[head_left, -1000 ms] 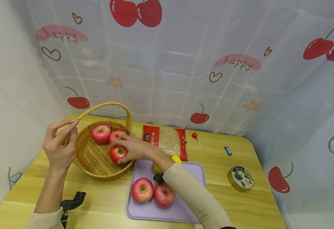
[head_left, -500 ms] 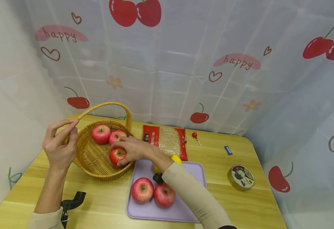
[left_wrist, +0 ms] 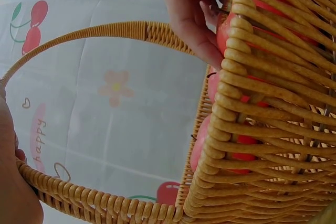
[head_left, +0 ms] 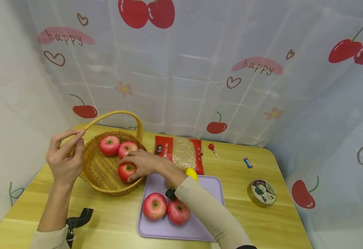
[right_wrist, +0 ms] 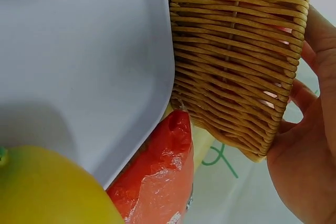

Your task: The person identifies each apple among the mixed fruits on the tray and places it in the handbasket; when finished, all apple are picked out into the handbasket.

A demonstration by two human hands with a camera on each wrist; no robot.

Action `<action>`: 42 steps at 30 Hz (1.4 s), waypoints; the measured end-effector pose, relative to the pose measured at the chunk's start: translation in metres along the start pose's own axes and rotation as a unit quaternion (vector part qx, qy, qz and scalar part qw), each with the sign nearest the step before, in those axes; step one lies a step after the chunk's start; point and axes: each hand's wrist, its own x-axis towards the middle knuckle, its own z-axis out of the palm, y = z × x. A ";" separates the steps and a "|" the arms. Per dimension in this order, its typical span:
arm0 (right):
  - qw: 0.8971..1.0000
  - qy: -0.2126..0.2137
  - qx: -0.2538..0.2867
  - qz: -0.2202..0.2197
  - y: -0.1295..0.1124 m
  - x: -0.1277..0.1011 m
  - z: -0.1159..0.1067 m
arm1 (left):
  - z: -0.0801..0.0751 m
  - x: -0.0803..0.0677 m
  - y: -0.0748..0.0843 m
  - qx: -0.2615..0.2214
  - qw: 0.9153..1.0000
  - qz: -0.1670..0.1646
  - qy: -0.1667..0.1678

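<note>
The left hand [head_left: 65,159] pinches the arched handle [head_left: 117,112] of a yellow wicker basket [head_left: 106,181] on its left side. Inside the basket, the right hand [head_left: 145,162] holds a red apple [head_left: 126,172] near the right rim, its fingers curled over it. Two pinkish apples, a left one [head_left: 110,145] and a right one [head_left: 127,148], lie behind it. In the left wrist view, the held apple [left_wrist: 224,30] shows just behind the woven rim, with the right hand [left_wrist: 191,11] round it. The weave blocks most of it in the right wrist view.
A lilac tray [head_left: 169,233] holds two apples [head_left: 154,206] and a yellow fruit [head_left: 192,174], partly behind the right arm. Behind it lies a red bag of grain [head_left: 184,154]. A lollipop [head_left: 211,147], a small blue packet [head_left: 248,163] and a round tin [head_left: 262,193] are on the right.
The right hand and its apple have sunk slightly and shifted a little left within the basket. The left hand has stayed on the handle.
</note>
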 end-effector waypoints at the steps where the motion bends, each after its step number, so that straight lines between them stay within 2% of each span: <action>1: 1.000 -0.001 0.004 0.002 0.000 0.000 0.000 | 0.000 0.000 0.000 -0.001 1.000 0.001 0.000; 7: 1.000 0.001 0.023 0.015 0.001 0.000 0.000 | 0.000 -0.001 0.000 -0.003 1.000 0.002 -0.002; 16: 1.000 0.001 0.028 0.002 0.000 -0.003 -0.004 | -0.001 0.000 0.000 -0.002 1.000 0.000 -0.002; 42: 0.999 -0.010 0.036 0.007 0.001 -0.003 -0.004 | 0.000 0.000 0.001 -0.002 1.000 -0.003 -0.002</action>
